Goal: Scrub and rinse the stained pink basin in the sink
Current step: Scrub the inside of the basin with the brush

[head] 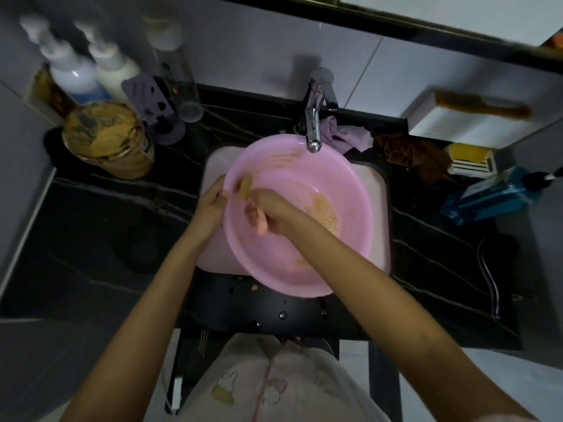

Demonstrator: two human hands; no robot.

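Looking down at a dark table [100,254] with thin pale lines running across it. Sitting in the middle of it, a pale sink [377,214]. Resting tilted in the sink, a big round pink bowl [304,184], its near edge sticking out over the front of the sink. Showing orange-brown stains: streaks near the far rim, a bubbly patch low on the right side, a smear near the front. Hanging over the far rim of the bowl, a shiny tap [313,129]. Not seeing any water coming out.

Gripping the left rim of the bowl, the left hand [210,205], fingers curled around the edge. Reaching into the bowl, the right hand [268,211], closed on something yellowish [245,188] and pressing it on the inside wall near the left rim. Too blurry for telling what that thing is.

Standing at the far left, a jar [106,141] smeared with brown paste, and behind it two white pump bottles [91,68]. Lying behind the tap, a purple cloth [350,137] and beside it a brown cloth [411,153]. Lying on its side at the right, a blue bottle [490,197].
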